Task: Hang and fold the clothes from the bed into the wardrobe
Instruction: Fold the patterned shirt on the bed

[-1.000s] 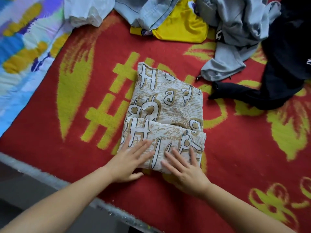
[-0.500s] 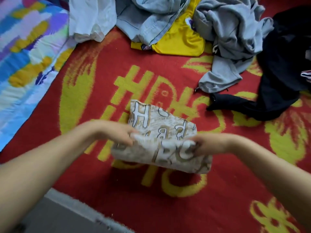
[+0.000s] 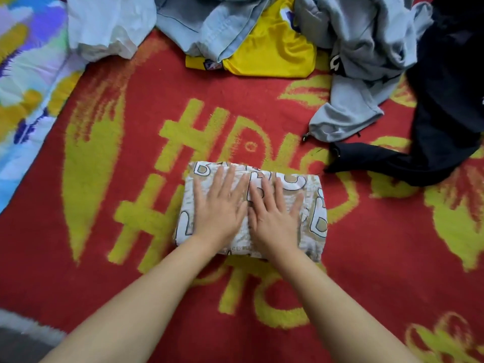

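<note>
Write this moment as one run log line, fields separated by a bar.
step: flatten fold | left hand: pressing printed garment | right hand: pressing it | surface: red blanket | unfolded clothes remain behind

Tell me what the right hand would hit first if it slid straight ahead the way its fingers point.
The right hand, flat on the folded printed cloth, would cross bare red blanket and probably meet the yellow shirt first.

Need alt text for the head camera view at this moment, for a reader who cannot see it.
Both hands, left hand and right hand, press flat with straight fingers on a folded letter-print garment lying on a red and yellow blanket. Unfolded clothes lie beyond it: a white garment, light denim, a yellow shirt, a grey hoodie and a black garment.
</note>
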`<act>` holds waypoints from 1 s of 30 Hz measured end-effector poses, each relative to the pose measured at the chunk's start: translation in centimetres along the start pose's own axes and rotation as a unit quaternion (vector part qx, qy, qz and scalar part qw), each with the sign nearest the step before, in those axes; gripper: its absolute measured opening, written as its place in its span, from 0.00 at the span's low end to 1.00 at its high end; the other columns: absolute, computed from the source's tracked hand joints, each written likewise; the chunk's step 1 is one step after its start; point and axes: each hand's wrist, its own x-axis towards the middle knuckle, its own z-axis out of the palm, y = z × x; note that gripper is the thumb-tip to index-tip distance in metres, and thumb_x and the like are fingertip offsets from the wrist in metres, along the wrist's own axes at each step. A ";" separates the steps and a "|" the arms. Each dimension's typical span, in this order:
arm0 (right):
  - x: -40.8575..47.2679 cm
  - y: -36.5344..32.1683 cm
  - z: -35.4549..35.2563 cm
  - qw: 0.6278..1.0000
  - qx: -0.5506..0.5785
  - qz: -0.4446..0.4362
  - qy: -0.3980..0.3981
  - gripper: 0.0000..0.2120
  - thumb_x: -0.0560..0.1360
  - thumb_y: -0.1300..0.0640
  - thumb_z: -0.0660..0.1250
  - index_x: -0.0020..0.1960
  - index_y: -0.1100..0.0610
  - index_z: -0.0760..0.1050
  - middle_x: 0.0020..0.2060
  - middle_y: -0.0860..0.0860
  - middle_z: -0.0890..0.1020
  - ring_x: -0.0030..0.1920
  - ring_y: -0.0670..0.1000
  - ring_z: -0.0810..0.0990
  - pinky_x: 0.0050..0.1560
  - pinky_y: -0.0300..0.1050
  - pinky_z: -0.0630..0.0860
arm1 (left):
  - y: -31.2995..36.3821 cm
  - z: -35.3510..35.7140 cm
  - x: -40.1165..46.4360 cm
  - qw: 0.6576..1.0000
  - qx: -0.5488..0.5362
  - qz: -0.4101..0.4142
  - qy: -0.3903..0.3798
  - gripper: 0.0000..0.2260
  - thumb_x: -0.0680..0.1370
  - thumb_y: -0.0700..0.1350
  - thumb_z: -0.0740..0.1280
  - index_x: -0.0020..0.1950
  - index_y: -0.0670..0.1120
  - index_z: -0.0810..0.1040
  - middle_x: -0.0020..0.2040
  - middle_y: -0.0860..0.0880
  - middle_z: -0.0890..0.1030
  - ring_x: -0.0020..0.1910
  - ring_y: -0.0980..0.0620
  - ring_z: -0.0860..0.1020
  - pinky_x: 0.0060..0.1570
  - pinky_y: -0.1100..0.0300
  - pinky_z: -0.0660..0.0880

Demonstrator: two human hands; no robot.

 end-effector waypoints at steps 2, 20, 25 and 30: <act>0.4 2.7 1.5 0.998 0.004 0.068 -0.015 0.25 0.81 0.44 0.41 0.77 0.47 0.46 0.78 0.46 0.51 0.78 0.52 0.46 0.69 0.68 0.32 | -3.0 2.2 -0.2 0.999 -0.014 -0.023 -0.020 0.26 0.78 0.61 0.37 0.76 0.58 0.36 0.78 0.53 0.39 0.76 0.52 0.37 0.70 0.34 0.38; -4.2 7.6 2.6 0.998 -0.014 0.040 -0.047 0.25 0.82 0.46 0.44 0.76 0.49 0.41 0.76 0.45 0.44 0.76 0.49 0.39 0.71 0.68 0.37 | -5.9 4.5 -5.1 0.997 0.000 -0.010 -0.077 0.32 0.76 0.65 0.29 0.77 0.53 0.36 0.77 0.50 0.36 0.75 0.56 0.33 0.70 0.46 0.27; -5.9 8.0 0.1 0.998 -0.021 0.017 -0.056 0.32 0.79 0.45 0.51 0.78 0.52 0.43 0.78 0.51 0.47 0.77 0.52 0.38 0.70 0.73 0.41 | -7.3 2.1 -7.5 0.999 -0.005 -0.005 -0.039 0.36 0.77 0.67 0.40 0.78 0.46 0.42 0.79 0.44 0.45 0.77 0.49 0.44 0.71 0.38 0.38; -8.0 2.4 0.3 0.993 -0.052 -0.069 -0.082 0.51 0.61 0.59 0.73 0.78 0.49 0.51 0.77 0.56 0.55 0.76 0.61 0.52 0.64 0.78 0.47 | -2.3 1.0 -9.2 0.989 0.052 0.126 -0.056 0.46 0.63 0.49 0.75 0.77 0.47 0.57 0.75 0.41 0.62 0.73 0.39 0.63 0.63 0.27 0.59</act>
